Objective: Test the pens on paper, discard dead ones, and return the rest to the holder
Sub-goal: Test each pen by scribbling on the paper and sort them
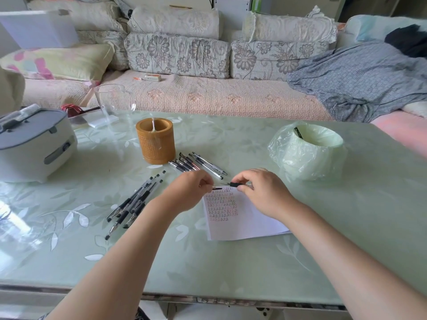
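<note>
Slim, black-gripped pens (134, 202) fan out left of the left hand (191, 190), which pinches a small black cap (217, 188). Just beside it, the right hand (263, 192) pinches the uncapped pen (235, 184) over scribbled white paper (242, 225).

View: just the one, a wide-angle camera worn on the person's head.
Facing: forward and down over the bench (231, 262), with the sofa (208, 95) across the top of the frame.
Nearness: close in; forearms enter from the bottom edge, left hand (191, 190) and right hand (261, 192) near each other just above centre.
</note>
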### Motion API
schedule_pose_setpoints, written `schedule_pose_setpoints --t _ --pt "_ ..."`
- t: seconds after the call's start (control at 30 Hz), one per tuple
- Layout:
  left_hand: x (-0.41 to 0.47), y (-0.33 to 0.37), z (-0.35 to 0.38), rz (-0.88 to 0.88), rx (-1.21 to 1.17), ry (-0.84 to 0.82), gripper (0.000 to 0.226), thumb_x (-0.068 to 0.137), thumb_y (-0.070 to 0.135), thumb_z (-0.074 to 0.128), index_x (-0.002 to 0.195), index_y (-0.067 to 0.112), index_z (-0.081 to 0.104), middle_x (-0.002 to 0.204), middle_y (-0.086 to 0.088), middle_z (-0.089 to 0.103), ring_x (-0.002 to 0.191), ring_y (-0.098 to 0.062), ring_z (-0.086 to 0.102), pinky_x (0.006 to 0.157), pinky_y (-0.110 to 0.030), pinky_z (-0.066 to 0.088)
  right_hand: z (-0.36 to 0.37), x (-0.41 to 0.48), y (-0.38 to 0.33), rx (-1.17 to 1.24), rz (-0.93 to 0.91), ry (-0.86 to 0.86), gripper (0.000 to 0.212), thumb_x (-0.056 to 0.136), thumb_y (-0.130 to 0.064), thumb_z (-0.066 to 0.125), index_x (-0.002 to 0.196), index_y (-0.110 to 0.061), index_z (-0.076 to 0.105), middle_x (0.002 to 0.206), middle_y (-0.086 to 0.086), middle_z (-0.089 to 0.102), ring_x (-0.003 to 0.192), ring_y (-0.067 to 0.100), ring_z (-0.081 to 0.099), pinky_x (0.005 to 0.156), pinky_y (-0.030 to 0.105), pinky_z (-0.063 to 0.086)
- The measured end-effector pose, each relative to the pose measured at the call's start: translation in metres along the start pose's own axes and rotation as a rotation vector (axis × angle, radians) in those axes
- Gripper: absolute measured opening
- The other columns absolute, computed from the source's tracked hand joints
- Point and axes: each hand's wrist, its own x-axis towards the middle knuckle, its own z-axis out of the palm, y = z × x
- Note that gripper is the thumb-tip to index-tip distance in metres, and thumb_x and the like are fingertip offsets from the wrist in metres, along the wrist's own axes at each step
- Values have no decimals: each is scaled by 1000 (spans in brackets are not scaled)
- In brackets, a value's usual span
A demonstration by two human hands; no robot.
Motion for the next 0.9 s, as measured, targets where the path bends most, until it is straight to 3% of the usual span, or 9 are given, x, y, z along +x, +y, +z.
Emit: schedule_pose_setpoints --t 0.1,0.27,0.5,0.57,0.63,0.73,0.9 --pt "-1 1 0 6 -5 -2 14 94 17 56 103 19 66 91 10 70 81 -6 58 62 -10 38 2 0 -2 -123 -86 53 17 90 -22 63 103 -28 72 100 -10 71 97 18 54 86 36 43" --pt "-2 5 -1 25 -12 -29 12 93 18 57 98 21 68 91 10 70 78 -4 57 59 -11 36 6 -1 -4 -119 -112 59 18 91 -22 61 104 -29 72 99 -10 69 95 20 52 85 37 43" --pt "-5 15 3 42 -95 -89 13 89 20 60 86 23 73 80 6 73 75 -17 65 75 -36 54 11 -5 -7 -68 -109 -94 23 95 -19 49 109 -28 65 107 -7 63 100 21 57 83 36 46" --pt "-5 16 2 28 -106 -131 14 87 25 63 81 23 75 78 2 74 69 -17 67 75 -38 56 11 -8 -9 -178 -134 -112 24 92 -28 46 106 -26 65 102 -4 62 98 22 58 77 32 42" --pt "-6 18 -1 14 -106 -167 13 84 30 67 77 25 77 74 2 74 59 -11 63 68 -35 57 10 -11 -14 -287 -181 -107 33 85 -49 42 91 -25 64 89 -5 61 88 22 58 69 30 35" --pt "-13 23 -5 -8 -107 -235 13 82 35 71 75 28 78 63 4 71 45 -4 48 47 -19 40 14 -15 -20 -412 -219 -86 49 76 -71 41 67 -23 48 68 -7 54 70 20 49 64 31 30" --pt "-23 26 0 -26 -124 -337 12 79 38 72 80 28 78 72 5 74 62 -7 56 66 -28 48 19 -17 -25 -498 -225 -115 68 66 -79 24 55 -16 47 52 1 49 57 24 46 51 31 22"
